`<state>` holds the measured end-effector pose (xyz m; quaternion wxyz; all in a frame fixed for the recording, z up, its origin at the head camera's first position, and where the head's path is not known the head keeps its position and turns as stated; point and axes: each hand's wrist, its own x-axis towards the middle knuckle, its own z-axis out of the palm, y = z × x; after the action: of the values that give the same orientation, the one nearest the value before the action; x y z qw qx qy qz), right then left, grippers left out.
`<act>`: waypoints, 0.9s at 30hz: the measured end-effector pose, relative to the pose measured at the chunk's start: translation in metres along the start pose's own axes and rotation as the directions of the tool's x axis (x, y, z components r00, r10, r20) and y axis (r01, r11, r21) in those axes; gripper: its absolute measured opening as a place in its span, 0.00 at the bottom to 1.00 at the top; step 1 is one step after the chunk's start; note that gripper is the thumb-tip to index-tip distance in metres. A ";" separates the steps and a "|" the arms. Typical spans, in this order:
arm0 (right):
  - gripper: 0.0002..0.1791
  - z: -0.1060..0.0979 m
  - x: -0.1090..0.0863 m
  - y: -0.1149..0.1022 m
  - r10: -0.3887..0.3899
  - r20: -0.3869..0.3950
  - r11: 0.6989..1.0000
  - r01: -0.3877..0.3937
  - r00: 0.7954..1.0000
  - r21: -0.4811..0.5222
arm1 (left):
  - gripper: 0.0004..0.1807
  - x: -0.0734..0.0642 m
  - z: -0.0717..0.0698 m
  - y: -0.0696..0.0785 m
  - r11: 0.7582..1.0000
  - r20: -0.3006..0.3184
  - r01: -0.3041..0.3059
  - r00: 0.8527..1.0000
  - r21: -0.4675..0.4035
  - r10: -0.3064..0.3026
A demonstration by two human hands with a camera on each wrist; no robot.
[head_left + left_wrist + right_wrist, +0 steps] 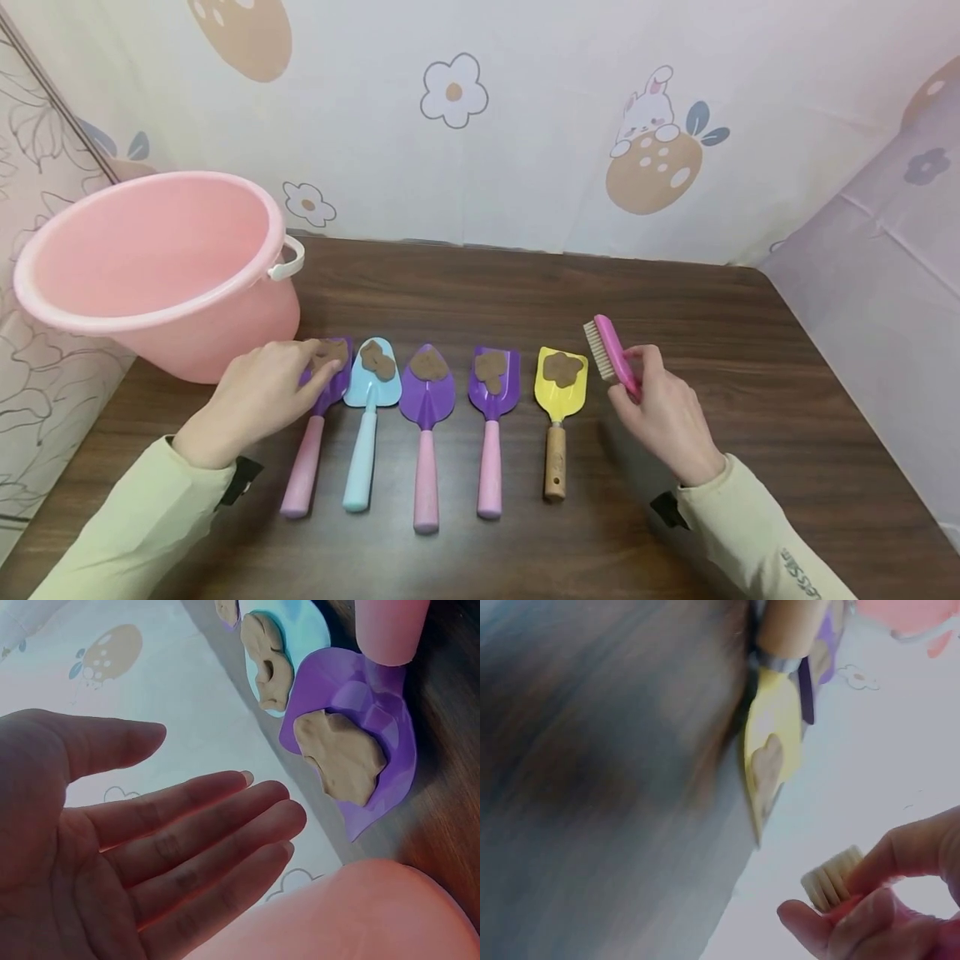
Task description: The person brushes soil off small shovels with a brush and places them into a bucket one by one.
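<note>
My right hand (667, 421) grips a pink brush (617, 357) with pale bristles, held above the table right of a yellow shovel (558, 407). My left hand (258, 396) hovers by the leftmost purple shovel (303, 471), partly covering its blade; in the left wrist view its fingers are extended and hold nothing. Between these lie a light blue trowel (362, 467), a pointed purple trowel (426, 410) and a square-ended purple shovel (491, 408). Each blade carries a flattened brown clay-like lump, such as the lump (341, 757) on the leftmost one. The tools lie in a row, handles towards me.
A large pink bucket (225, 321) with a white handle bracket stands at the left, behind my left hand. The dark wooden table (750, 358) meets a patterned cloth backdrop (525, 167) at the back. Similar cloth hangs along the sides.
</note>
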<state>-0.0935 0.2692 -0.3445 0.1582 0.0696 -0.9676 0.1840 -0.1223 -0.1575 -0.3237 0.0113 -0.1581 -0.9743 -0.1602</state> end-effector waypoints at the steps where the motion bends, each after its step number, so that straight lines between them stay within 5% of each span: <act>1: 0.21 0.000 0.001 -0.002 0.001 -0.003 1.000 -0.001 1.000 0.008 | 0.13 0.000 0.001 0.000 1.000 0.004 0.002 1.000 -0.001 -0.002; 17: 0.18 0.006 0.012 -0.015 -0.059 -0.021 0.991 0.061 0.998 0.122 | 0.13 -0.008 0.004 -0.002 1.000 -0.018 0.023 1.000 -0.006 -0.023; 22: 0.18 0.005 0.010 -0.016 -0.016 0.129 0.964 -0.019 0.991 0.266 | 0.14 -0.012 0.007 -0.003 0.999 -0.013 0.044 0.999 0.003 -0.044; 27: 0.23 0.003 0.009 -0.021 0.033 0.293 0.901 -0.155 0.956 0.404 | 0.16 -0.016 0.009 -0.004 0.997 -0.005 0.077 0.997 0.012 -0.077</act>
<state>-0.0987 0.2481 -0.3368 -0.0075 0.0800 -0.9194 0.3851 -0.1084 -0.1630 -0.3343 0.0084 -0.1199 -0.9806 -0.1547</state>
